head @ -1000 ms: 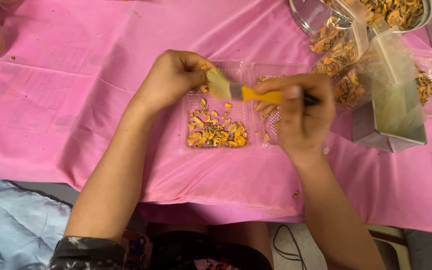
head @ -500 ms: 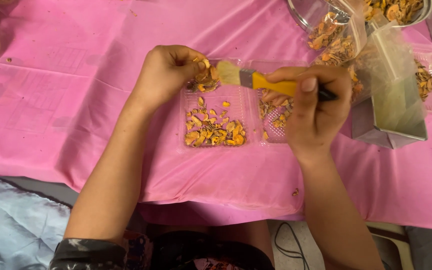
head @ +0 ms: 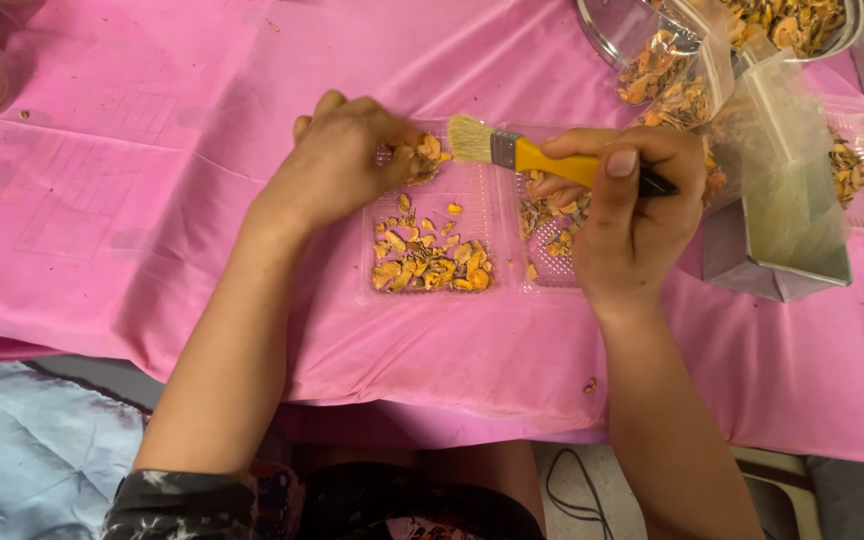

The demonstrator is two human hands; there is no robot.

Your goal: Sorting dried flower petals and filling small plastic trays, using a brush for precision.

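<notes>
Lying at the centre of the pink plastic-covered tabletop [head: 152, 200]: one clear hinged plastic tray [head: 392, 290], two shallow compartments side by side. Left compartment holds a loose heap of orange-yellow dried flakes [head: 432, 265] along its near edge; right compartment holds a smaller scatter, partly hidden under the right hand. Left hand [head: 342, 160], at 10 o'clock of the tray, fingers closed together on a small clump of the same flakes above the tray's far left corner. Right hand [head: 632, 215], at 2 o'clock, clamped around the yellow-handled flat paintbrush with pale bristles and metal ferrule [head: 512, 152]; bristles point left, just beside the left hand's fingertips. At 1 o'clock, well apart: clear plastic bag of flakes [head: 682, 90] and grey open-topped box [head: 782, 230].
</notes>
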